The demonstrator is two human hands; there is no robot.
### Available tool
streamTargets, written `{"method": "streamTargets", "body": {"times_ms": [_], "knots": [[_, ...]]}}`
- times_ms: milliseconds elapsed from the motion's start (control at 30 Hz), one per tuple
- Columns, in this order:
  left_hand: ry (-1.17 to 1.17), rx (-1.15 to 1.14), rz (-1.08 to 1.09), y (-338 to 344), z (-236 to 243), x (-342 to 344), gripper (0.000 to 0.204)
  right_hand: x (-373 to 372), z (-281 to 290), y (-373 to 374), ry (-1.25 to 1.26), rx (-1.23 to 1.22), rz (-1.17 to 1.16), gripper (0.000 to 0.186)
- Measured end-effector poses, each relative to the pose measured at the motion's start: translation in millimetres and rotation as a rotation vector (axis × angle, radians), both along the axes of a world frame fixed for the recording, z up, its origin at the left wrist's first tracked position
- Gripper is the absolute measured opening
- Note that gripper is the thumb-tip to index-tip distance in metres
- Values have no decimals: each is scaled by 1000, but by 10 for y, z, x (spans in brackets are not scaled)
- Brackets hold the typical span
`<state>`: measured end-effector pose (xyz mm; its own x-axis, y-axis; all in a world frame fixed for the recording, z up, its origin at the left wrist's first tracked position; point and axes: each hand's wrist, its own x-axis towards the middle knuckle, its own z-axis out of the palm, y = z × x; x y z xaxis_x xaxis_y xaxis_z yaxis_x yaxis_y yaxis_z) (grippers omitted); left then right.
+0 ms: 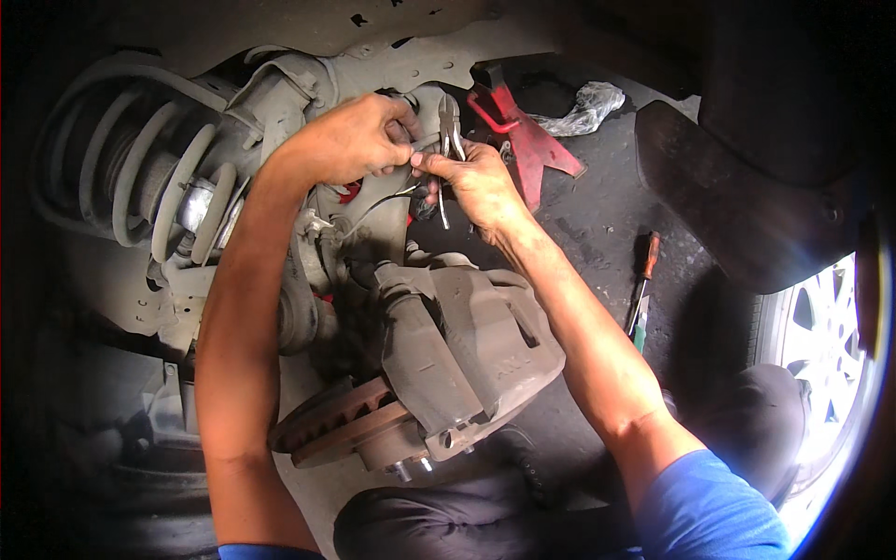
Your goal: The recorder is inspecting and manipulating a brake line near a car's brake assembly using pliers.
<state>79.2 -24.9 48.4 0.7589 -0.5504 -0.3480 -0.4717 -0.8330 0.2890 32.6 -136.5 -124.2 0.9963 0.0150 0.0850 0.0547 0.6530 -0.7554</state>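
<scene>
Inside a car's wheel well, two bare hands meet above one brake caliper (476, 336) and one rust-edged brake disc (350, 420). One pair of cutting pliers (449, 117) sits in the right hand (481, 182), whose fingers are closed around it; the jaws point up, just right of the left hand (364, 140), and a handle shows below the right palm. The left hand's fingers curl inward, their tips near the right thumb, but whether they grip anything cannot be told. One thin cable (378, 202) runs just below both hands, its pale-marked end beside the right fingers. To the left stands one coil spring (172, 199). Beyond the right hand are one red jack stand (537, 154) and one crumpled sheet of clear plastic (590, 107). One screwdriver (651, 257) with an orange handle lies on the dark floor (597, 233), well apart from the hands; one spoked wheel (831, 313) shows at far right.
</scene>
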Motion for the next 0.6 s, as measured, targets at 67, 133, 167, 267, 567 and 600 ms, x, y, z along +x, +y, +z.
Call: {"method": "streamTargets", "body": {"times_ms": [67,133,167,267,567,600], "knots": [[-17,9,-44,-6,-10,8,39,4,-5,-22,-23,-12,-15,17],[-28,10,-52,6,-16,13,39,-1,1,-31,-22,-15,4,17],[-38,9,-59,21,-19,15,39,-6,11,-32,-21,-19,24,17],[-148,-22,-75,65,-20,52,38,-66,54,-72,0,-11,72,20],[-41,4,-26,98,19,118,34,-173,49,-146,73,-150,26,23],[-43,4,-27,126,0,129,34,-198,44,-154,145,-51,22,24]]}}
